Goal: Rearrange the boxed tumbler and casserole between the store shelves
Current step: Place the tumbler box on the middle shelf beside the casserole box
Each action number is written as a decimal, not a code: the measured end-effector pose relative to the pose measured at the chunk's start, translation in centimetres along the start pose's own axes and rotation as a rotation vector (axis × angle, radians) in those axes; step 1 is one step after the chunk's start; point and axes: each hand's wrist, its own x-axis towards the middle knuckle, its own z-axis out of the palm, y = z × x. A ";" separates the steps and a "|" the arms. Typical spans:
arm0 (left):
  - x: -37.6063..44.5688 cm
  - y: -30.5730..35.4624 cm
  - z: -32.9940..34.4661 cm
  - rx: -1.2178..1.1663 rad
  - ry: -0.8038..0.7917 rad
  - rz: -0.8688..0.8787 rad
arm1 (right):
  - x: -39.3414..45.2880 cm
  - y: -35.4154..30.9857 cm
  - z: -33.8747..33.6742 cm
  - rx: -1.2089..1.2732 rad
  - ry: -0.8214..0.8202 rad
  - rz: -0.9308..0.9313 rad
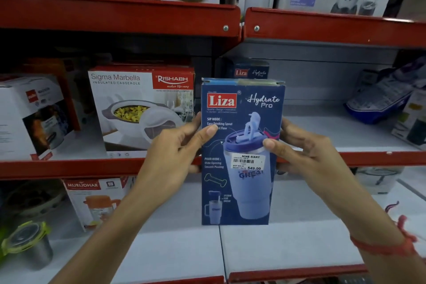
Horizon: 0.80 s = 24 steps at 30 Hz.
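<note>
Now tumbler box (239,152) upright in mid-air before shelves, pinched between left hand (182,145) and right hand (306,147), fingers (208,131) pressed on side edges. Likely light, stiff cardboard, crushable; grip mid-height sides. Casserole box (140,104) left of fingers, on middle shelf (69,166).

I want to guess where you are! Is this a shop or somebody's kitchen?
Most likely a shop. Red shelves hold boxed goods, such as a casserole box, and the blue tumbler box held by the left hand and right hand has a price sticker with a barcode.
</note>
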 end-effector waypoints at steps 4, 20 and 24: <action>2.3 0.5 1.8 0.045 0.005 0.073 | 1.7 0.1 -1.5 -0.068 0.052 -0.079; 15.4 -3.0 6.7 0.291 0.014 0.099 | 13.4 7.5 -6.8 -0.143 0.150 -0.099; 15.8 -4.8 6.8 0.267 -0.026 0.061 | 13.9 9.6 -6.4 -0.110 0.174 -0.047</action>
